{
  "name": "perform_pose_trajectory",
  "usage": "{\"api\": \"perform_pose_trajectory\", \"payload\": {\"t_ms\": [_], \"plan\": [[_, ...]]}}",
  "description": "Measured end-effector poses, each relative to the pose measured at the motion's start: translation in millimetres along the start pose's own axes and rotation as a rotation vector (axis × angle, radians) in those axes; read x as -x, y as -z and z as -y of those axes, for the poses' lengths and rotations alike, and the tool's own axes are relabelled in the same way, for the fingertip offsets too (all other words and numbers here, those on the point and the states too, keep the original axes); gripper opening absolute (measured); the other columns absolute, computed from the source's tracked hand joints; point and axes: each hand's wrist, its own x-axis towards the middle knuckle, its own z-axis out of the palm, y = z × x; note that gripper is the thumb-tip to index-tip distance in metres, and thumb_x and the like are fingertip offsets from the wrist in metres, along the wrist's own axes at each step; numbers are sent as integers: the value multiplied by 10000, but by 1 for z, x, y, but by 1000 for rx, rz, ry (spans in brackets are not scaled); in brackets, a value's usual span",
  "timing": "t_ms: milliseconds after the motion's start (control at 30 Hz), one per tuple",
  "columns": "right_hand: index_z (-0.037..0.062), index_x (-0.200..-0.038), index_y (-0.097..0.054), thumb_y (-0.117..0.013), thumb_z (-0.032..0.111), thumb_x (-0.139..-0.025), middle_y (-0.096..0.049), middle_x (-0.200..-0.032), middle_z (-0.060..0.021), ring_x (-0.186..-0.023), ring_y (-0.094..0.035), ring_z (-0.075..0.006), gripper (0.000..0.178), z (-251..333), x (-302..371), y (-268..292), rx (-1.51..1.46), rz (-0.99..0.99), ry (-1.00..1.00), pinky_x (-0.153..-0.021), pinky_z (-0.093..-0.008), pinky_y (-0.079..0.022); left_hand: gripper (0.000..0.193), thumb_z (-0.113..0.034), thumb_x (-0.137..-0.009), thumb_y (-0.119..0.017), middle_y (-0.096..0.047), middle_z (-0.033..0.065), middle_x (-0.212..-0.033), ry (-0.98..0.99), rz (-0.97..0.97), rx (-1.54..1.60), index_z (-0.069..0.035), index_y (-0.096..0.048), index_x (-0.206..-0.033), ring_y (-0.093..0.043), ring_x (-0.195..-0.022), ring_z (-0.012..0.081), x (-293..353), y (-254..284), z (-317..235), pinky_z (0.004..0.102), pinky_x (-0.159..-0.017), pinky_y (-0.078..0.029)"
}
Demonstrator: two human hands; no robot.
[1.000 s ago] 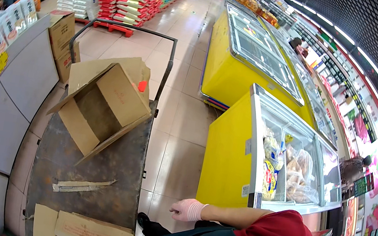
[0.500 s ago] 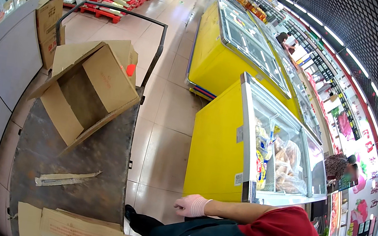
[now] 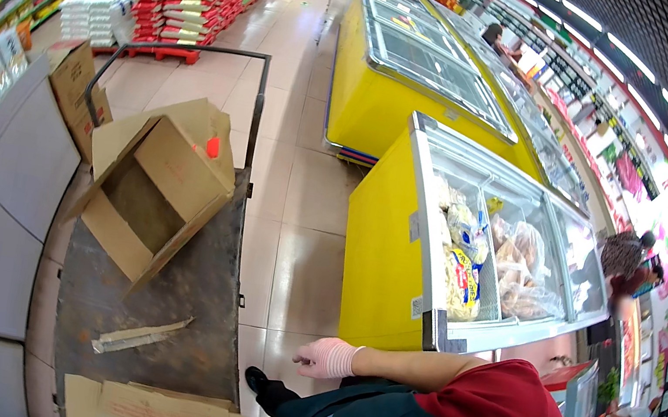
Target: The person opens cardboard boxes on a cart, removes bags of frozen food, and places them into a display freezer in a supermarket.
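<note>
My right hand (image 3: 325, 358), in a pale pink glove with a striped cuff, hangs beside the yellow chest freezer (image 3: 387, 253). Its fingers are loosely bent and a little apart, with nothing in them. My left hand is out of the picture. To the left stands a flatbed cart (image 3: 188, 290) with a dark, worn deck and a metal push handle (image 3: 260, 108). An opened, empty cardboard box (image 3: 191, 167) lies tilted on the deck. A torn strip of cardboard (image 3: 142, 335) is nearer, and another opened box (image 3: 158, 413) sits at the near end, its contents mostly hidden.
Bagged frozen food (image 3: 518, 270) shows in the chest freezer, with a longer yellow freezer (image 3: 424, 91) beyond. Stacked sacks (image 3: 201, 1) stand at far left. A grey cabinet (image 3: 16, 182) and a brown carton (image 3: 80, 91) line the left side. Other people (image 3: 630, 258) are at right.
The view has shifted, so the cart and boxes sit farther right and lower in the picture. My right hand hangs by the freezer as before, its fingers slightly looser.
</note>
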Motion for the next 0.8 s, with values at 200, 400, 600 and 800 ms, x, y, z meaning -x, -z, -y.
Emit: {"api": "perform_pose_trajectory", "payload": {"t_ms": [200, 400, 600, 800], "plan": [[73, -1115, -644, -596, 386, -839, -684, -1038, -126, -966, -649, -280, 420, -23, 23, 21, -407, -98, 84, -875, -341, -496, 291, -238, -842, -632, -686, 169, -970, -255, -150, -1, -56, -684, -1063, -639, -804, 244, 65, 166, -102, 358, -752, -502], [71, -1128, -648, -637, 360, -836, -672, -958, -78, -855, -625, -171, 411, -46, 47, 29, -989, -97, 296, -715, -307, -514, 326, -228, -833, -647, -685, 179, -1012, -495, -199, -49, -50, -682, -1105, -630, -830, 247, 177, 297, -243, 359, -793, -496], [27, -1460, -232, -716, 367, -821, -574, -1171, -108, -862, -588, -158, 871, -100, 115, 75, -1389, -77, 442, -664, -310, -518, 400, -247, -824, -682, -676, 188, -1070, -754, 10, 8, -49, -665, -1172, -619, -875, 261, 274, 335, -424, 373, -830, -490], [24, -1356, -424, -727, 141, -756, -636, -1056, -101, -788, -649, -155, 683, -230, 235, 83, -1682, -347, 774, -537, -284, -542, 263, -192, -693, -672, -622, -8, -793, -1289, 529, 183, -18, -660, -890, -539, -711, 80, 343, 242, -629, 250, -629, -415]]}}
